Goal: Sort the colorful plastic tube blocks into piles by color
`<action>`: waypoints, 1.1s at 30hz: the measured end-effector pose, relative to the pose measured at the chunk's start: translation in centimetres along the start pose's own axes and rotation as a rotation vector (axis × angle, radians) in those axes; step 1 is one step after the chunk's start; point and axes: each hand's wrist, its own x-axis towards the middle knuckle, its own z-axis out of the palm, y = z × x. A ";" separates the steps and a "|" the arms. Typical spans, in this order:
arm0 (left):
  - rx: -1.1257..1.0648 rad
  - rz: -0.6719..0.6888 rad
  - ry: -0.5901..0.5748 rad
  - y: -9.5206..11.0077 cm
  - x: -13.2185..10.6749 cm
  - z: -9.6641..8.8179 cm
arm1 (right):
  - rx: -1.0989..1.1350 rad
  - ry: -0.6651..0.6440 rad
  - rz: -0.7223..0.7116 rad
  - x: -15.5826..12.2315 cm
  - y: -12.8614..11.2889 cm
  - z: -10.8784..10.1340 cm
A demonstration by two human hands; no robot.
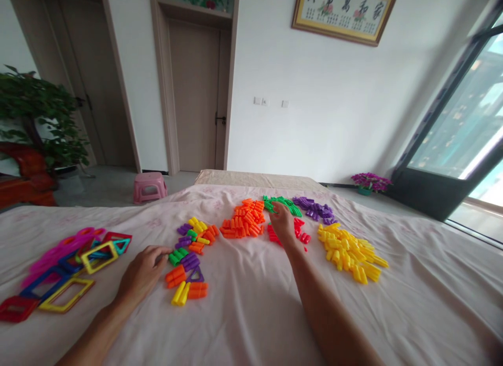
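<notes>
On the left, my left hand (146, 269) rests on the cloth with its fingers bent and close together. The fingertips are beside the green plastic pieces (178, 256) in a mixed group; whether they grip anything is hidden. Farther out, my right hand (282, 219) reaches over the red pieces (302, 232) to the green pile (293, 207). Its fingers are curled together there, and what they hold cannot be made out. Purple pieces (191, 261), orange pieces (197, 290), yellow pieces (181, 293) and a purple triangle (195, 275) lie near my left hand.
An orange pile (245, 219), a purple pile (316, 211) and a yellow pile (348, 250) lie on the cloth-covered table (251, 313). Frame-shaped tiles (66, 294) and pink pieces (55, 256) spread at far left. Beyond stands a pink stool (150, 186).
</notes>
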 end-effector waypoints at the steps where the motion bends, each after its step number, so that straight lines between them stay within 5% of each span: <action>1: 0.002 -0.003 -0.001 0.0 0.0 0.0 | -0.009 -0.039 -0.035 -0.6 -0.7 0.5; 11: -0.002 0.007 0.007 0.3 -0.1 -0.1 | -0.100 -0.623 -0.361 -8.5 -9.2 5.0; 21: -0.019 0.028 0.007 0.1 0.0 -0.1 | -0.360 -0.819 -0.383 -7.9 -12.6 9.8; 26: -0.005 0.034 0.013 -0.1 0.1 0.1 | -0.455 -0.799 -0.356 -8.1 -12.7 9.5; 33: -0.005 0.006 -0.006 0.4 -0.1 -0.2 | -0.296 -0.610 -0.271 -8.1 -11.3 8.3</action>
